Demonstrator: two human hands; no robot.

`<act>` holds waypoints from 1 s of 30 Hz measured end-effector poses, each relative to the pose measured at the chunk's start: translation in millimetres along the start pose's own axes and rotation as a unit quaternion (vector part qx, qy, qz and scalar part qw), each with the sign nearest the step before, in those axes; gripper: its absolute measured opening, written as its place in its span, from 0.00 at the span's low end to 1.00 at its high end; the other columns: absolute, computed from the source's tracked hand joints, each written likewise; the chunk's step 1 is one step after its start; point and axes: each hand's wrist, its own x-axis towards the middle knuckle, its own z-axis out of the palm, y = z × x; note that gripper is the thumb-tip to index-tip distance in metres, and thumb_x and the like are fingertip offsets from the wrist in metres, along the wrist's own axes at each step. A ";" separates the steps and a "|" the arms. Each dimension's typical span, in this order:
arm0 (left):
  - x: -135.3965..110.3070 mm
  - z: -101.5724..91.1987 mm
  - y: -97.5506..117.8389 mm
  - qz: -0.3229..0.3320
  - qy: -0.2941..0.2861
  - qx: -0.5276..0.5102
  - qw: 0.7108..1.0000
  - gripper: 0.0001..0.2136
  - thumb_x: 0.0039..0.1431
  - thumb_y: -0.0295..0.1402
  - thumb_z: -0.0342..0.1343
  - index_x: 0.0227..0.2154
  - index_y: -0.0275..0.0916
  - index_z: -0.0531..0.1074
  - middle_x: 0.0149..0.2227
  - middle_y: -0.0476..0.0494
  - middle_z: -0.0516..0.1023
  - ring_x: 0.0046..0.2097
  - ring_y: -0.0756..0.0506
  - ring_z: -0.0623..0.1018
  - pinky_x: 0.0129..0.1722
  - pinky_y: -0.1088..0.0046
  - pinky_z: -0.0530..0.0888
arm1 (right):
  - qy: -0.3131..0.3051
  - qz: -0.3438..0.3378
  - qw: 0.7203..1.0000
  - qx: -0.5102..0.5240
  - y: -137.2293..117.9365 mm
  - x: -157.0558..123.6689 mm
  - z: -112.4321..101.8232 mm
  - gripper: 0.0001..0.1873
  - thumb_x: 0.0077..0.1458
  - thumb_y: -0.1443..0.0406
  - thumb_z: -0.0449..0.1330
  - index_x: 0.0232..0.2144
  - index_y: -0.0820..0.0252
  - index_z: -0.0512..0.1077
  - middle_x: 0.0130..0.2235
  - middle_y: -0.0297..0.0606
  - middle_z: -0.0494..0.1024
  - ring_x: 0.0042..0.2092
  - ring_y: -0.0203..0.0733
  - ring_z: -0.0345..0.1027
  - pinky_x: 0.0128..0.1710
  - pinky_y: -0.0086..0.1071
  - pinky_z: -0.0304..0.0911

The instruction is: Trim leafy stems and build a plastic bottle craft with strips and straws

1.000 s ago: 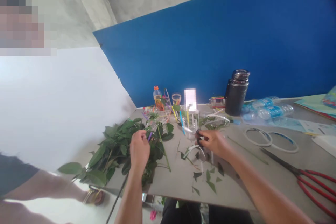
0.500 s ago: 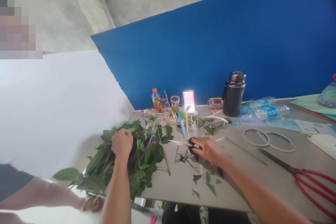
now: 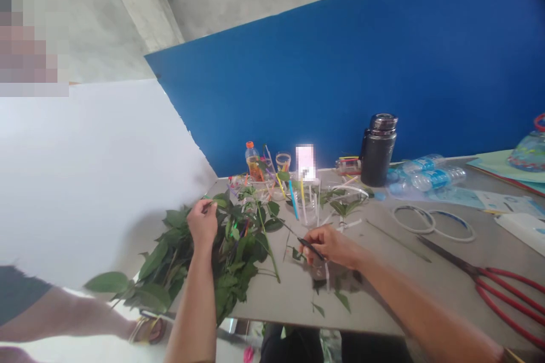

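I had the left hand (image 3: 203, 224) pinching a leafy stem (image 3: 219, 202) at nine o'clock, the right hand (image 3: 328, 247) clamped on scissors (image 3: 310, 248); much foliage (image 3: 238, 289) remained.

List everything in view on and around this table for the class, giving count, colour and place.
grey table: one, under everything
leafy stems: many, green, heaped at the table's left
water bottles: two, clear with blue labels, lying back right
vacuum flask: one, black, standing at the back
drinks bottle: one, orange cap, back left
cup of straws: one, clear, back centre
plastic rings: two, white, right
shears: one, red handles, front right
blue board: one, behind the table
co-worker's arm: one, bare, far left
left hand: one, pinching a stem above the leaves
right hand: one, holding black scissors, centre
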 end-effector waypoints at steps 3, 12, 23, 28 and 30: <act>0.7 0.1 -1.5 0.008 0.022 -0.018 1.000 0.13 0.51 0.41 0.56 0.35 0.38 0.74 0.30 0.44 0.80 0.33 0.41 0.81 0.40 0.62 0.78 | -0.092 0.028 0.984 0.151 -9.6 5.0 10.1 0.30 0.48 0.41 0.68 0.31 0.65 0.77 0.25 0.36 0.78 0.20 0.28 0.53 0.19 0.24 0.48; -20.0 -6.4 20.2 0.065 0.093 -0.104 0.988 0.14 0.52 0.42 0.62 0.35 0.37 0.76 0.32 0.44 0.81 0.35 0.42 0.82 0.42 0.61 0.78 | -0.144 0.158 0.935 0.282 -79.0 68.8 69.8 0.28 0.72 0.52 0.52 0.27 0.67 0.73 0.22 0.30 0.71 0.16 0.23 0.45 0.12 0.17 0.45; -32.6 -5.3 32.1 0.063 0.086 -0.238 0.965 0.12 0.51 0.38 0.64 0.35 0.38 0.74 0.36 0.43 0.84 0.36 0.44 0.83 0.47 0.59 0.80 | -0.212 0.176 0.905 0.323 -57.7 125.9 75.7 0.26 0.69 0.47 0.53 0.31 0.63 0.68 0.23 0.28 0.69 0.14 0.23 0.45 0.10 0.15 0.45; -33.0 -5.9 31.7 0.066 0.084 -0.248 0.963 0.10 0.51 0.36 0.63 0.35 0.37 0.75 0.36 0.44 0.83 0.36 0.44 0.83 0.45 0.61 0.80 | -0.210 0.172 0.913 0.305 -50.4 129.2 77.2 0.26 0.71 0.49 0.51 0.30 0.64 0.69 0.22 0.28 0.69 0.14 0.22 0.44 0.10 0.14 0.45; -33.1 -6.7 30.9 0.067 0.075 -0.254 0.962 0.10 0.52 0.35 0.64 0.35 0.37 0.75 0.36 0.43 0.83 0.36 0.45 0.83 0.46 0.61 0.80 | -0.209 0.167 0.917 0.295 -50.7 130.9 77.9 0.26 0.71 0.50 0.52 0.30 0.65 0.69 0.22 0.28 0.69 0.14 0.22 0.44 0.10 0.14 0.45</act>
